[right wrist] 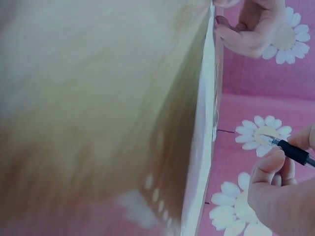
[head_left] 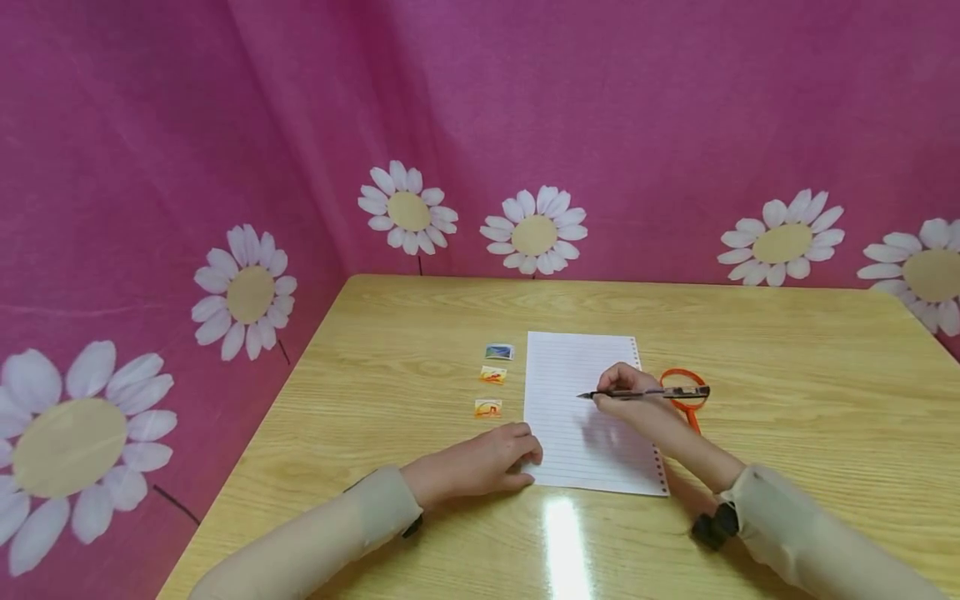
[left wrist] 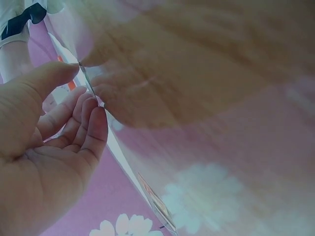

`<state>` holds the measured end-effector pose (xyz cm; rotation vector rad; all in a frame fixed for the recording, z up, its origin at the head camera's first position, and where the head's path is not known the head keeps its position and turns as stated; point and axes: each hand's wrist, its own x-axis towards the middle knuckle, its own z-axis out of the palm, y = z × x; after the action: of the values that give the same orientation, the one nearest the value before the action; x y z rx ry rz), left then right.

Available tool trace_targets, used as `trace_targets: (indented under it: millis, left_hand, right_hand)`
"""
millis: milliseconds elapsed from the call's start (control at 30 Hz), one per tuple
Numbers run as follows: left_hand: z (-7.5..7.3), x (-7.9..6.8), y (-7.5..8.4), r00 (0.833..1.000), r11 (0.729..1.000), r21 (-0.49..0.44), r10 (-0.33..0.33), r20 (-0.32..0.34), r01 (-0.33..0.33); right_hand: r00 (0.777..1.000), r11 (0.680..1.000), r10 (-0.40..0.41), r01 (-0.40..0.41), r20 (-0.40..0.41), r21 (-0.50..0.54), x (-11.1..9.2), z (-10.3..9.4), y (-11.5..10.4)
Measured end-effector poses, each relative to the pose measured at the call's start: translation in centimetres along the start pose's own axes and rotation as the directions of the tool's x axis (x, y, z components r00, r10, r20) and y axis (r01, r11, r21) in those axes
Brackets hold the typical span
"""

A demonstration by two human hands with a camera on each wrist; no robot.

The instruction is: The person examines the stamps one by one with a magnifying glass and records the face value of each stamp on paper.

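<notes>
I see the right hand pinching the pen, tip raised off the paper beneath it; the left hand, fingers loosely bent, touches its edge (steadying, I think). I judge this a writing pause; the next stroke calls for lowering the pen.

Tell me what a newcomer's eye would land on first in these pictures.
Probably the magenta backdrop with its big white daisies, behind and to the left of the wooden table. Next comes the right hand, holding a pen above the lined sheet on that table. The orange magnifying glass just right of the sheet also stands out.
</notes>
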<state>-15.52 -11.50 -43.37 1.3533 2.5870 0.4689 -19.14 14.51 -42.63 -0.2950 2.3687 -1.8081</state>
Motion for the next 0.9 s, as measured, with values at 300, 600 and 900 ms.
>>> trace_targets:
  millis: [300, 600, 900]
  left_hand:
    - [-0.1, 0.1, 0.0, 1.0, 1.0, 0.003, -0.005, 0.012, 0.005]
    - [0.2, 0.3, 0.1, 1.0, 1.0, 0.011, -0.016, 0.025, 0.016]
    - [0.0, 0.3, 0.1, 1.0, 1.0, 0.016, -0.006, 0.015, 0.006]
  right_hand:
    - [1.0, 0.999, -0.006, 0.006, 0.001, -0.042, 1.6, 2.2, 0.3]
    - [1.0, 0.997, 0.004, -0.007, -0.03, -0.077, 2.8, 3.5, 0.9]
    - [1.0, 0.994, 0.015, -0.017, -0.021, -0.109, 3.5, 4.0, 1.4]
